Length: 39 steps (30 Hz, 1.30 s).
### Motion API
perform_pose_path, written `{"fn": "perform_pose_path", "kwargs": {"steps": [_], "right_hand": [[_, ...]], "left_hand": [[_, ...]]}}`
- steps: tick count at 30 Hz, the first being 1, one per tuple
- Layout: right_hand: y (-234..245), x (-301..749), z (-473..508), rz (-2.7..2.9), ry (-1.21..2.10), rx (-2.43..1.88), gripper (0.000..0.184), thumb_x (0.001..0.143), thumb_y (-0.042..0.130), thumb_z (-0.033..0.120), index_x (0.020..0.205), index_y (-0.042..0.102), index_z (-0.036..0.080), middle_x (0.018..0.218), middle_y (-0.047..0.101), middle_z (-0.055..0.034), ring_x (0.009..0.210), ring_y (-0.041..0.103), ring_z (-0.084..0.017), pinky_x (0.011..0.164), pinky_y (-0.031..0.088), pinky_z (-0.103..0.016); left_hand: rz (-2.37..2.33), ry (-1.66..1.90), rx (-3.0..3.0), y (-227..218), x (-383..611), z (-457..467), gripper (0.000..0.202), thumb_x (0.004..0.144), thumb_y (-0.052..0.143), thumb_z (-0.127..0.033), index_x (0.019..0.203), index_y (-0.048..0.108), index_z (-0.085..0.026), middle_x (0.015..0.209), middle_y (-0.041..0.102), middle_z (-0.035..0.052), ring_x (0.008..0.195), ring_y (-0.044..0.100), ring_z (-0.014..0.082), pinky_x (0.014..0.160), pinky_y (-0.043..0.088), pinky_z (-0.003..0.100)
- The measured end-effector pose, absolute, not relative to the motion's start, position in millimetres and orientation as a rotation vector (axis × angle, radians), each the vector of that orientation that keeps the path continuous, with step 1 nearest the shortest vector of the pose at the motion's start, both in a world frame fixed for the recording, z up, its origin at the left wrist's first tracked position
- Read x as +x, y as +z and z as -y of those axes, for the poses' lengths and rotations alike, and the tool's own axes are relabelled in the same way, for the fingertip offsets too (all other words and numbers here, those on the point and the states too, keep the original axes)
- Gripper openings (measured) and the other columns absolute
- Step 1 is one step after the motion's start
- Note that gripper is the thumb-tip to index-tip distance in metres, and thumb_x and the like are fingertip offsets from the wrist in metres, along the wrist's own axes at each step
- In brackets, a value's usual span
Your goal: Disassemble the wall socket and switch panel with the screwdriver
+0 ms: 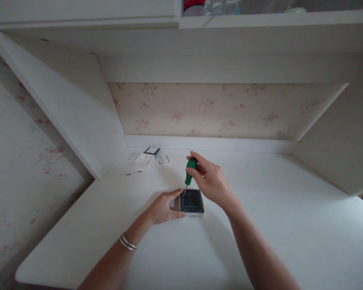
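Far left on the white desk [275,209]: loose white parts [143,160], a black-framed square piece [152,151], two tiny screws [134,173] just nearer. Left hand [163,207], bracelets [127,242] on the wrist, fingers pressed on the left edge of the dark square unit [192,202], which lies flat mid-desk, near side. Screwdriver [190,171] stands almost upright, tip at the unit's far-left corner. Right hand [210,181] is wrapped tight round its green handle, just right of the unit.

Shelf items [196,6] cut by top edge, far white parts [143,160] — too small, screwdriver tip [184,194] indistinct
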State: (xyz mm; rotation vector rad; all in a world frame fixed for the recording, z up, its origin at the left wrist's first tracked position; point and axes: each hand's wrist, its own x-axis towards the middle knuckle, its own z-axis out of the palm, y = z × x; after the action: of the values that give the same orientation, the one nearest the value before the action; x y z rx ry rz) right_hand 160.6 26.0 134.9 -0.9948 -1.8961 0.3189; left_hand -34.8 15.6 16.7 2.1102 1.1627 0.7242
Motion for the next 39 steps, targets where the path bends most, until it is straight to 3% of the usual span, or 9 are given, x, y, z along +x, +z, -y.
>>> {"fn": "perform_pose_path", "kwargs": {"steps": [4, 8, 10, 15, 21, 25, 31, 35, 39], "right_hand": [[140.1, 155.6, -17.9, 1.985, 0.397, -0.951, 0.036, 0.090, 0.045, 0.029, 0.125, 0.048, 0.026, 0.115, 0.062, -0.0066, 0.092, 0.063, -0.018, 0.077, 0.050, -0.032], [134.7, 149.2, -20.0, 1.871, 0.027, -1.204, 0.038, 0.083, 0.056, 0.046, 0.112, 0.056, 0.023, 0.095, 0.067, -0.0083, 0.085, 0.062, -0.023, 0.073, 0.048, -0.034], [131.3, 147.9, -22.6, 1.830, -0.058, -1.263, 0.033, 0.084, 0.055, 0.045, 0.107, 0.057, 0.022, 0.090, 0.067, -0.0082, 0.083, 0.062, -0.023, 0.072, 0.047, -0.034], [131.0, 148.0, -23.6, 1.898, 0.109, -1.189, 0.029, 0.091, 0.041, 0.031, 0.117, 0.047, 0.020, 0.103, 0.063, -0.0089, 0.083, 0.062, -0.020, 0.072, 0.046, -0.032], [142.9, 152.8, -14.7, 2.059, 0.324, -1.057, 0.030, 0.092, 0.036, 0.026, 0.123, 0.038, 0.022, 0.110, 0.058, -0.0082, 0.086, 0.060, -0.017, 0.076, 0.045, -0.031], [147.2, 158.1, -11.4, 2.160, 0.471, -0.983, 0.024, 0.093, 0.036, 0.025, 0.116, 0.041, 0.023, 0.107, 0.058, -0.0057, 0.084, 0.058, -0.015, 0.072, 0.044, -0.027], [134.9, 154.7, -23.7, 1.901, 0.194, -1.305, 0.024, 0.091, 0.042, 0.044, 0.098, 0.048, 0.022, 0.083, 0.062, -0.0027, 0.068, 0.058, -0.016, 0.063, 0.039, -0.027], [133.8, 151.0, -24.9, 1.892, 0.146, -1.291, 0.020, 0.094, 0.035, 0.036, 0.102, 0.047, 0.021, 0.089, 0.062, -0.0050, 0.073, 0.059, -0.017, 0.064, 0.039, -0.027], [142.7, 151.9, -15.4, 2.021, 0.319, -1.151, 0.019, 0.093, 0.033, 0.029, 0.108, 0.042, 0.021, 0.097, 0.060, -0.0056, 0.076, 0.058, -0.016, 0.065, 0.041, -0.027]], "left_hand": [[-1.154, 0.741, 2.088, 19.6, -33.3, -14.6, 0.081, 0.060, 0.078, -0.040, 0.133, 0.047, -0.024, 0.137, 0.049, 0.0047, 0.125, 0.047, 0.0264, 0.108, 0.034, 0.044], [-1.165, 0.742, 2.088, 19.4, -33.4, -14.2, 0.081, 0.061, 0.078, -0.040, 0.134, 0.045, -0.027, 0.137, 0.049, 0.0037, 0.126, 0.046, 0.0269, 0.108, 0.034, 0.045], [-1.166, 0.738, 2.089, 18.1, -34.0, -14.6, 0.082, 0.061, 0.077, -0.041, 0.134, 0.045, -0.025, 0.137, 0.049, 0.0045, 0.126, 0.046, 0.0268, 0.109, 0.034, 0.044], [-1.148, 0.745, 2.102, 15.6, -35.0, -16.1, 0.082, 0.061, 0.077, -0.044, 0.134, 0.046, -0.022, 0.137, 0.049, 0.0055, 0.124, 0.048, 0.0258, 0.109, 0.035, 0.041], [-1.127, 0.743, 2.095, 18.6, -34.6, -15.7, 0.081, 0.061, 0.078, -0.040, 0.134, 0.046, -0.025, 0.137, 0.049, 0.0043, 0.125, 0.047, 0.0270, 0.108, 0.034, 0.043], [-1.108, 0.753, 2.070, 18.2, -34.1, -16.2, 0.079, 0.061, 0.078, -0.038, 0.133, 0.047, -0.024, 0.137, 0.049, 0.0049, 0.125, 0.046, 0.0288, 0.109, 0.033, 0.046], [-1.128, 0.743, 2.027, 13.6, -35.4, -17.9, 0.083, 0.061, 0.078, -0.043, 0.134, 0.046, -0.020, 0.137, 0.048, 0.0074, 0.126, 0.045, 0.0281, 0.110, 0.032, 0.041], [-1.119, 0.743, 2.018, 11.7, -36.4, -18.1, 0.083, 0.060, 0.078, -0.044, 0.134, 0.046, -0.022, 0.137, 0.049, 0.0058, 0.126, 0.045, 0.0281, 0.110, 0.032, 0.042], [-1.114, 0.739, 2.032, 12.6, -35.6, -17.9, 0.081, 0.061, 0.078, -0.043, 0.133, 0.047, -0.022, 0.138, 0.048, 0.0058, 0.126, 0.045, 0.0277, 0.110, 0.033, 0.041]]}}
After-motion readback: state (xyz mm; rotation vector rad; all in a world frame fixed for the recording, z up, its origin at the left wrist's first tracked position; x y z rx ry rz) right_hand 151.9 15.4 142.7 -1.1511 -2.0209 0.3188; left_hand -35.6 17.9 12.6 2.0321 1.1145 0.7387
